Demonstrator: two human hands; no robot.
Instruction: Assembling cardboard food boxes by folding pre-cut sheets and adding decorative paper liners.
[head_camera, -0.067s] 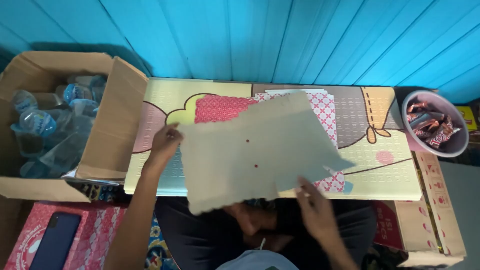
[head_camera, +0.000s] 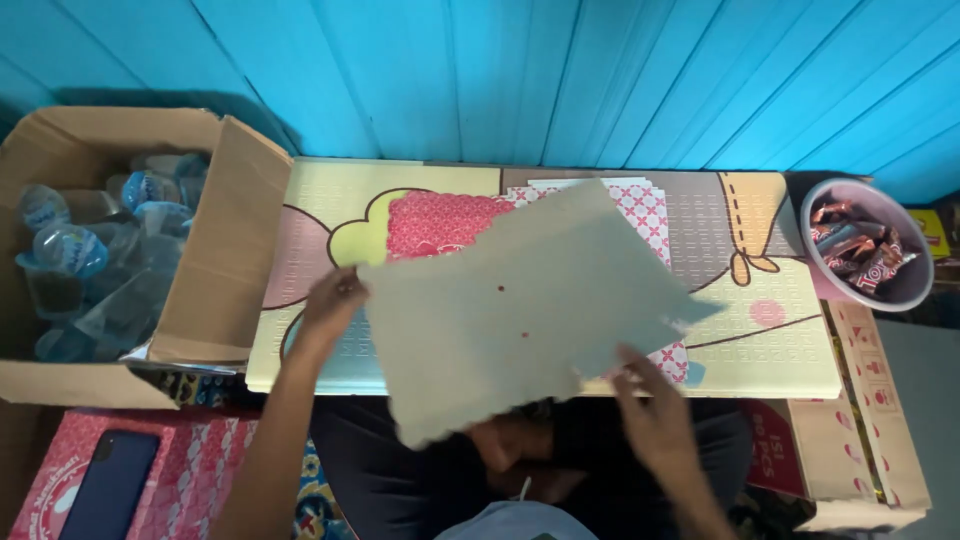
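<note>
I hold a large greyish-beige sheet of paper (head_camera: 520, 310) with ragged edges above a low table (head_camera: 770, 340) with a cartoon-printed top. My left hand (head_camera: 330, 305) grips the sheet's left edge. My right hand (head_camera: 650, 400) holds its lower right edge from beneath, fingers spread. The sheet is tilted, its right corner pointing toward the table's right side. Under it lies a stack of red-and-white patterned papers (head_camera: 640, 205) on the table, mostly hidden by the sheet.
An open cardboard box (head_camera: 225, 250) with several sealed water cups (head_camera: 65, 250) stands at left. A purple bowl (head_camera: 905, 290) of wrapped snacks sits at right. A dark phone (head_camera: 110, 485) lies on a red printed box at bottom left. A blue plank wall runs behind.
The sheet and both hands stay nearly as before; the sheet has shifted only slightly.
</note>
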